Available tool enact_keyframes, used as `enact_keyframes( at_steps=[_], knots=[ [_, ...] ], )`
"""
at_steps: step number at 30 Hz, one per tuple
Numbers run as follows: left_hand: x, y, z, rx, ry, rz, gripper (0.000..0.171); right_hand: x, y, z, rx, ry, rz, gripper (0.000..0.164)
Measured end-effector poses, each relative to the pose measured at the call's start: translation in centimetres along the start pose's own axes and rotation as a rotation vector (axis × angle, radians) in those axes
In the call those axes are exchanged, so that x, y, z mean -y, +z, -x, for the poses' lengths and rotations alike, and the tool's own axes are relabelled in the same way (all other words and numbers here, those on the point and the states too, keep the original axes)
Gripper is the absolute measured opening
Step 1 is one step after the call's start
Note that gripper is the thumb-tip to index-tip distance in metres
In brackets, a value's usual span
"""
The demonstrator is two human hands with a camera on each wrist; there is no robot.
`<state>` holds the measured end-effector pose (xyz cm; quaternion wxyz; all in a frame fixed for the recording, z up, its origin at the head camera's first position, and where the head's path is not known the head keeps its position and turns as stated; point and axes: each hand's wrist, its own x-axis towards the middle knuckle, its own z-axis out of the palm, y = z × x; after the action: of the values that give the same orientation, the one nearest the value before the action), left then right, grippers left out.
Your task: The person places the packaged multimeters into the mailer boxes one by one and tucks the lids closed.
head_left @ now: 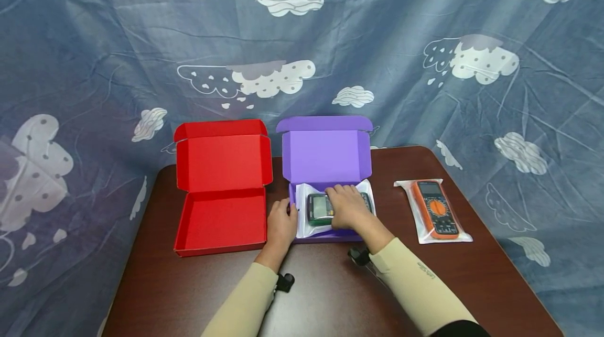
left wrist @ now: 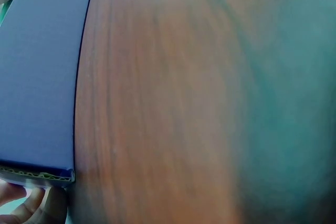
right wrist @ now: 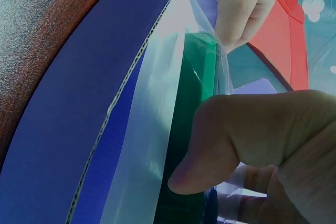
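Note:
A green multimeter [head_left: 320, 206] in a clear plastic bag [head_left: 303, 228] lies sideways in the open purple box [head_left: 325, 156]. My right hand [head_left: 351, 208] grips its middle from above, covering the dial area. In the right wrist view, the thumb of my right hand [right wrist: 262, 129] presses the near side of the green multimeter [right wrist: 191, 77] through the bag, fingers on the far side. My left hand [head_left: 281, 224] holds the purple box's left wall. The left wrist view shows a side of the purple box [left wrist: 42, 77], with curled fingertips [left wrist: 31, 205] at its corner.
Left of the purple box stands a red box [head_left: 224, 221], lid raised, nothing inside. A bagged orange multimeter [head_left: 436, 208] lies on the right of the brown table [head_left: 325, 290]. Behind the table hangs a blue cloud-patterned curtain [head_left: 387, 38].

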<state>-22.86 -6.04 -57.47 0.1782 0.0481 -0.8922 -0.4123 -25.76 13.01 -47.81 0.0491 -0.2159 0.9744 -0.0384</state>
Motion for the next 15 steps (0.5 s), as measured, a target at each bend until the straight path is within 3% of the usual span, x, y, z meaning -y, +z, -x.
enact_keyframes(
  at_steps=[15],
  knots=[
    [0.03,-0.04,-0.11,-0.018,0.017,0.013,0.027,0.68,0.49,-0.77,0.004,-0.049,0.006,0.077]
  ],
)
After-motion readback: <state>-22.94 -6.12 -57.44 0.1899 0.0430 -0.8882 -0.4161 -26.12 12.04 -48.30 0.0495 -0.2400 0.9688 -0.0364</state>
